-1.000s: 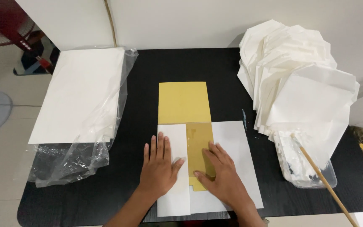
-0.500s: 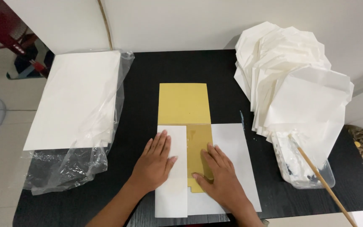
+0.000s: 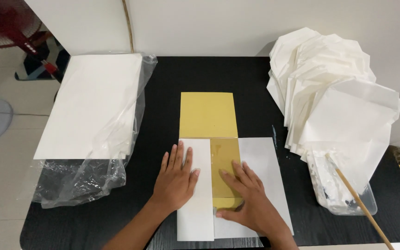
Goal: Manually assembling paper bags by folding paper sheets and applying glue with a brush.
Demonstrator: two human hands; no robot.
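Packaging: one clear plastic bag; one clear plastic tub.
The crumpled transparent plastic bag [image 3: 99,153] lies at the table's left, around a white paper stack [image 3: 89,111]. The rectangular tub [image 3: 343,196] with white contents stands at right, near the edge.

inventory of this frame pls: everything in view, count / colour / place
table: 1, black, fills the middle of the view
gold sheet: 1, yellow-gold, table centre, its lower part under the white paper
white paper: 1, white, over the gold sheet, left flap folded in
paper stack: 1, white, left edge of table
plastic wrap: 1, clear, loose around the paper stack
folded paper pile: 1 pile, count unclear, white, fanned out on the right
tub: 1, clear with white paste, right front
stick: 1, wooden, leaning in the tub
fan: 1, red, floor top left, partly cut off
left hand: flat on the folded left flap
right hand: flat on the gold strip and white paper
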